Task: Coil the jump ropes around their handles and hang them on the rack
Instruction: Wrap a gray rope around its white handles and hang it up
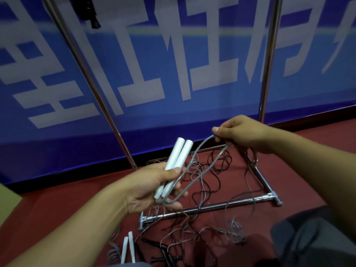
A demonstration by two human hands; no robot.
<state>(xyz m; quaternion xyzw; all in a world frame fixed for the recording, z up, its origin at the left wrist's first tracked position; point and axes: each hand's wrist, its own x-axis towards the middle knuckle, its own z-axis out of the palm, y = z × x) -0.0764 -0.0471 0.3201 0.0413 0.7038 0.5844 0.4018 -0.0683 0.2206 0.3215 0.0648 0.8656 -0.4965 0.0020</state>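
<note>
Jump rope: the grey cord (200,162) ran in a doubled loop from the bottom of the white handles (173,166) up to the right hand, hanging in the air over the rack base.
Left hand: left hand (154,187) gripped both white handles side by side, thumb across them, tops pointing up and away.
Right hand: right hand (242,133) pinched the cord's bend between thumb and fingers, raised higher and off to the right.
Floor pile: a tangle of dark and grey ropes (210,191) sprawled on the red floor (57,205), draped over the chrome base bar.
Spare handles: another white pair (128,247) lay near the bottom edge, black ones (163,251) just beside.
Rack: two chrome uprights (92,83) stood before a blue banner (173,54); something black (91,10) hung at top left.
</note>
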